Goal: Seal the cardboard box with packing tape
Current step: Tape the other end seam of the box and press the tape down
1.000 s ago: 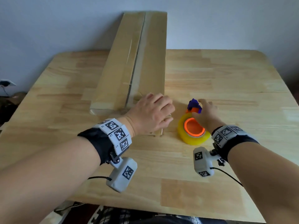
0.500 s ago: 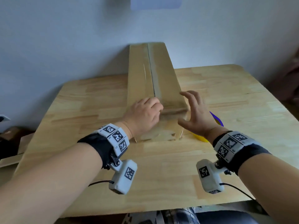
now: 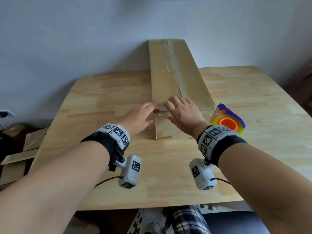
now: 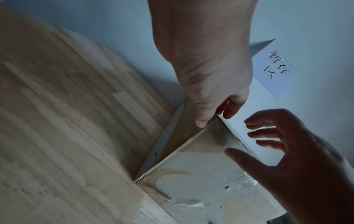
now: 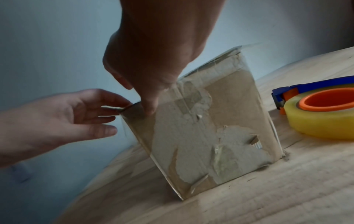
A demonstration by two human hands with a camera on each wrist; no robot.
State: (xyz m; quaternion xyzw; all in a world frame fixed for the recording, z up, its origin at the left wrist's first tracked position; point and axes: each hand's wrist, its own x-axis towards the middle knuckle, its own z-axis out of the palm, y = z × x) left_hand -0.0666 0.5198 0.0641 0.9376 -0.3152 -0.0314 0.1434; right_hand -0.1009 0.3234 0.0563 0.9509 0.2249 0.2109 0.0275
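Note:
A long cardboard box (image 3: 177,78) lies on the wooden table (image 3: 168,186), running away from me to the wall. Its near end face (image 5: 220,121) shows torn paper and old clear tape. My left hand (image 3: 149,108) lies against the near left top corner, with straight fingers touching the edge. My right hand (image 3: 177,105) rests spread on the top at the near end, its thumb (image 5: 151,109) pressing the end face. Both hands appear in the left wrist view, left hand (image 4: 208,118), right hand (image 4: 268,136). A tape dispenser (image 3: 227,123) with a yellowish roll and orange core lies free to the right of the box.
Flat cardboard pieces (image 3: 20,149) lie off the table's left side. A wall socket (image 3: 5,114) is at the far left. A paper label (image 4: 275,66) hangs on the wall behind the box. The table's front edge is close to my legs.
My right hand let go of the tape dispenser and moved left onto the box's near end. My left hand slid from the top to the near left corner.

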